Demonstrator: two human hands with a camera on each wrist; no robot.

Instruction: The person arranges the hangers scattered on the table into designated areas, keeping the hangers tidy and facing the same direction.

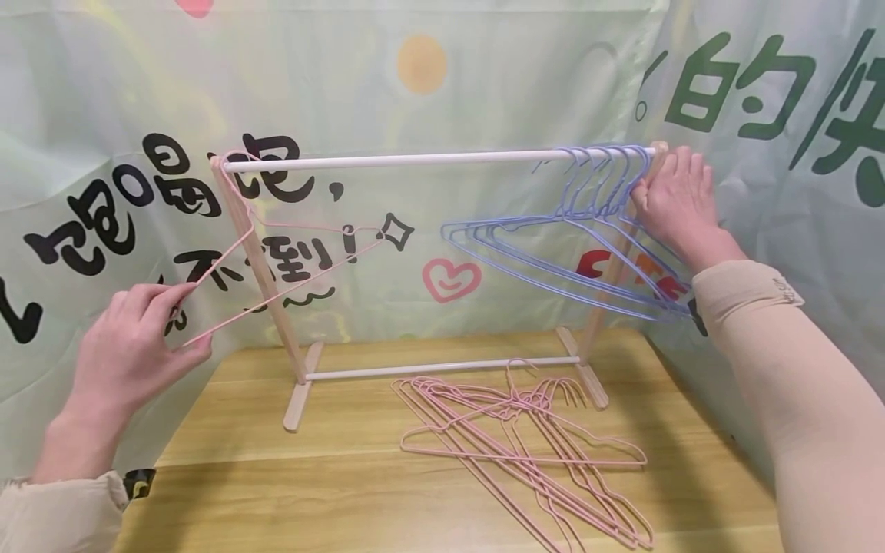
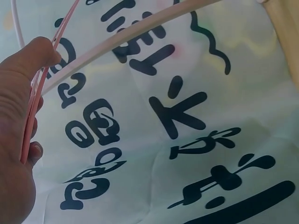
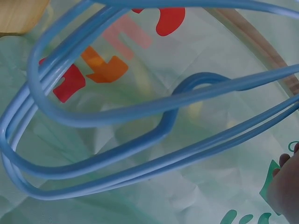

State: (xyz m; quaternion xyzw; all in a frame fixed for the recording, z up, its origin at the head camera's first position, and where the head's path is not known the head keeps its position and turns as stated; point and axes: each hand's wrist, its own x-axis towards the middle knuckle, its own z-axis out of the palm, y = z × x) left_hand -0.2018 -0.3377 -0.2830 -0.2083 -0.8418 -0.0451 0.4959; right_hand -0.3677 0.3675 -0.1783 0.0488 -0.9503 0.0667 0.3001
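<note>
My left hand (image 1: 131,338) pinches the left end of a pink hanger (image 1: 318,273), whose hook is at the left end of the white top rail (image 1: 415,160) of a small clothes rack. In the left wrist view, thumb and fingers (image 2: 43,53) close on the pink wire (image 2: 29,126). My right hand (image 1: 681,196) grips the rack's top right corner, fingers bent over it. Right beside it, several blue hangers (image 1: 594,219) hang bunched on the rail; their ends (image 3: 88,116) fill the right wrist view. The right hand (image 3: 286,186) shows only partly there.
Several pink hangers (image 1: 518,453) lie in a tangled pile on the wooden table (image 1: 311,484), in front of the lower white bar (image 1: 442,369). The rack's wooden feet (image 1: 303,388) stand on the table. Behind hangs a pale green printed cloth (image 1: 429,92).
</note>
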